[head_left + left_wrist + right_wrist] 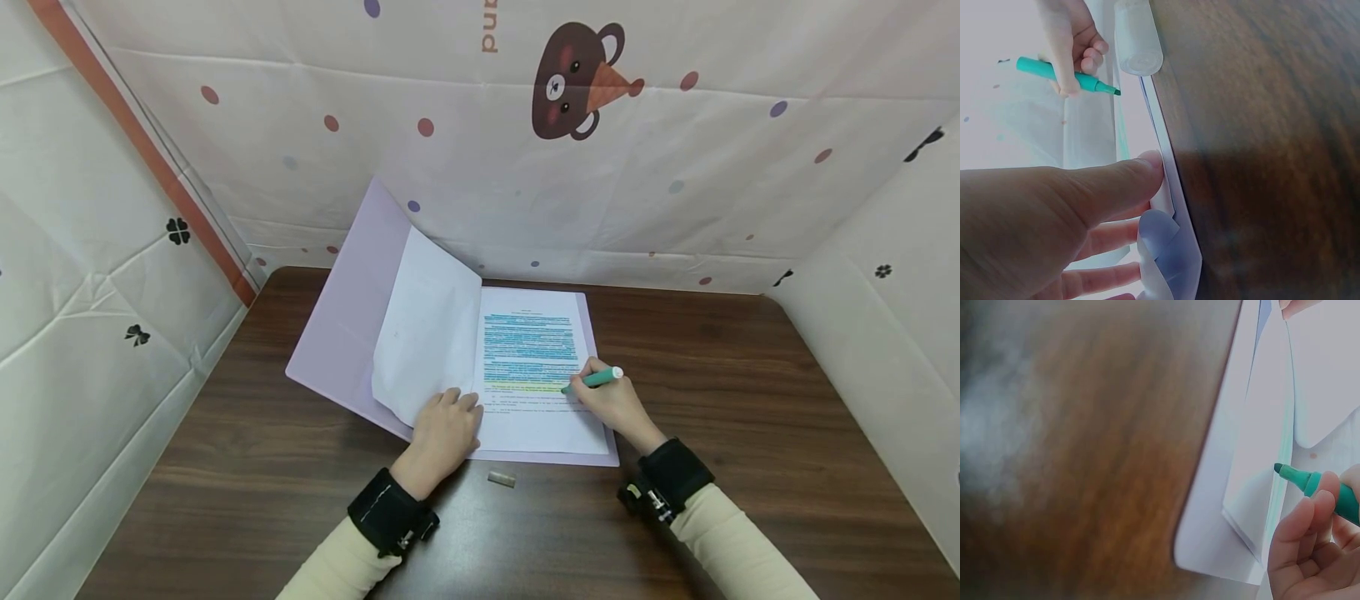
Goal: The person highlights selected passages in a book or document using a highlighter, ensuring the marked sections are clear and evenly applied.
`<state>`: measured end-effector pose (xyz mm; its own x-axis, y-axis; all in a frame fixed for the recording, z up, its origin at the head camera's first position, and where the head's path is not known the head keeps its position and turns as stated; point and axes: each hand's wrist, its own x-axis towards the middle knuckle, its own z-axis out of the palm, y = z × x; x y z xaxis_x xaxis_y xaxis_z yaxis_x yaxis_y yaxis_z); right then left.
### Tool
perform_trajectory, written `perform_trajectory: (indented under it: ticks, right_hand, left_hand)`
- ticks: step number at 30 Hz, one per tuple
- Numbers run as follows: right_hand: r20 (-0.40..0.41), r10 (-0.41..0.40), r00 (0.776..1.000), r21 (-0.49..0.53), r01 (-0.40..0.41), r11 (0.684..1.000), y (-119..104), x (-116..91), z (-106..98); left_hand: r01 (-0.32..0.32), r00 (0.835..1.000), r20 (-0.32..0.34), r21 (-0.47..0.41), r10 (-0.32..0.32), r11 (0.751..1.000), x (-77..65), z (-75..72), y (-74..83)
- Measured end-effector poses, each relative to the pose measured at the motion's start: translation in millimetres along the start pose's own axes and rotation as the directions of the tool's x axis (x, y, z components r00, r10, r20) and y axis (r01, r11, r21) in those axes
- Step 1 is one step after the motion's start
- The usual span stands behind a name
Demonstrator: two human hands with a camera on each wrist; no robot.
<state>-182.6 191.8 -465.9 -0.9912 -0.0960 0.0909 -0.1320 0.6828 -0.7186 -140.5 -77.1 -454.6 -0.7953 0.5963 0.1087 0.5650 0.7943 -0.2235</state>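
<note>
Green marker (602, 377) is being pinched by the right hand (615, 406) right of centre, left hand (442, 435) is resting, fingers extended, on a white page (435, 333) lower centre, highlighted sheet (528, 358) lying mid-frame, lilac folder (347, 304) spreading beneath, grey cylinder (502, 479) lying below.

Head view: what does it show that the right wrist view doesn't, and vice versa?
Head only: the bear print on the backdrop, the small cylinder on the table, and both black wristbands.

Right wrist only: the underside of the right hand, with its curled fingers seen close up.

Both: the green marker in that hand, the purple folder, the page, the table, and at least part of the left hand.
</note>
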Motion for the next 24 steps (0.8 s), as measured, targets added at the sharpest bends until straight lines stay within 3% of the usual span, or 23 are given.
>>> perform_trajectory:
  ticks: [24]
  right_hand:
    - [0.006, 0.014, 1.000, 0.031, -0.014, 0.999, 7.1, -0.7, -5.5]
  left_hand:
    - [0.001, 1.000, -0.007, 0.010, -0.001, 1.000, 0.2, 0.0, 0.0]
